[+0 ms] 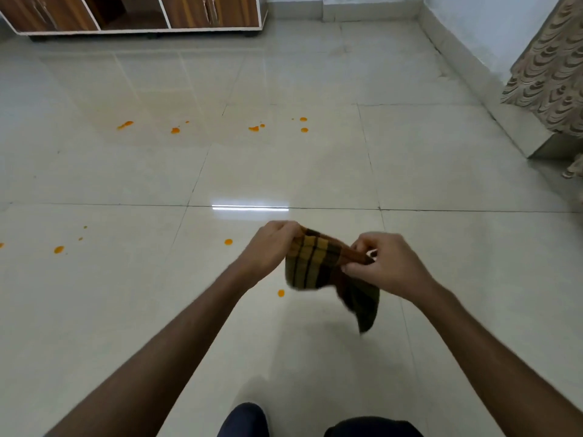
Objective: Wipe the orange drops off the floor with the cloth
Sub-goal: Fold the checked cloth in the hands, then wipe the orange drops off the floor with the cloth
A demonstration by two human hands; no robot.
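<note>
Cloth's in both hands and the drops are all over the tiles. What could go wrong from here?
1. The drops are scattered: two near the cloth, a far row and a left group. Outlying ones are easily missed.
2. The cloth hangs bunched between the left hand and right hand; wiped like that, it may smear rather than lift.
3. The nearest drop lies just ahead of the knees; shuffling forward could track it across the floor.
</note>
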